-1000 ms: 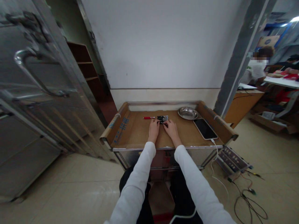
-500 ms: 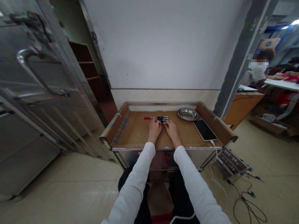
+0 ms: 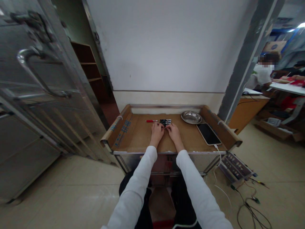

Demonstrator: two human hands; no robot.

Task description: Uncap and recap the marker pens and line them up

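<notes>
My left hand [image 3: 157, 132] and my right hand [image 3: 173, 131] rest side by side on the brown cardboard-lined tray table [image 3: 138, 135], both in white sleeves. Their fingertips meet at a small cluster of black pens [image 3: 165, 121] lying just beyond them. The fingers of both hands are curled at the near end of the cluster; what they grip is too small to make out. A red pen [image 3: 150, 121] lies apart, left of the black ones.
A steel bowl [image 3: 191, 117] sits at the back right of the table, with a dark phone [image 3: 208, 134] on a white cable beside it. A metal door stands at left. A power strip [image 3: 234, 165] and cables lie on the floor right. Another person sits far right.
My hands have hardly moved; the fingers stay at the black pens. The view has shifted slightly.
</notes>
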